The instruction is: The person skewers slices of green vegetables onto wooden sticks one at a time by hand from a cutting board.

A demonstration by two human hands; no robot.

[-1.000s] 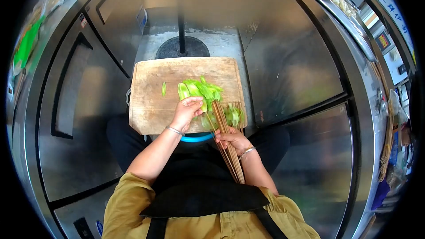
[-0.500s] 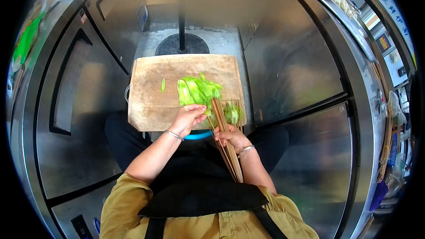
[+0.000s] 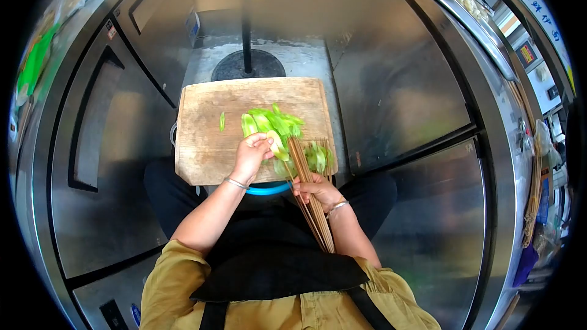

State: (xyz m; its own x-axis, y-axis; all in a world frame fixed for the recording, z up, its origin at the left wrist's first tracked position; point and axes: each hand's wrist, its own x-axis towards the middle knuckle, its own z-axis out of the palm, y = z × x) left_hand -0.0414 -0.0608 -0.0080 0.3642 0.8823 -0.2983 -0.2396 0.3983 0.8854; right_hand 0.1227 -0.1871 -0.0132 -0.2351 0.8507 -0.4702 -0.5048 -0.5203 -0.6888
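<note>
My left hand (image 3: pixel 251 157) pinches a thin pale-green vegetable slice (image 3: pixel 277 146) between thumb and fingers, just above the board. Wrapped around a thick bundle of bamboo skewers (image 3: pixel 323 230) is my right hand (image 3: pixel 319 190). One skewer stands a little apart from the bundle on its left, close below the slice; whether its tip enters the slice is unclear. A pile of similar green slices (image 3: pixel 282 123) lies on the wooden cutting board (image 3: pixel 205 146). More slices (image 3: pixel 318 158) sit around skewer tips at the board's right edge.
One small green sliver (image 3: pixel 222 121) lies alone on the board. Under the near edge shows a blue rim (image 3: pixel 269 189). A black pole on a round base (image 3: pixel 247 65) stands behind. Steel cabinets (image 3: pixel 403 85) flank both sides, and a metal tray (image 3: pixel 471 21) rests at upper right.
My left hand has drawn slightly back and left, and the slice in its fingers now shows more fully. My right hand keeps its grip on the skewers. The view has shifted slightly.
</note>
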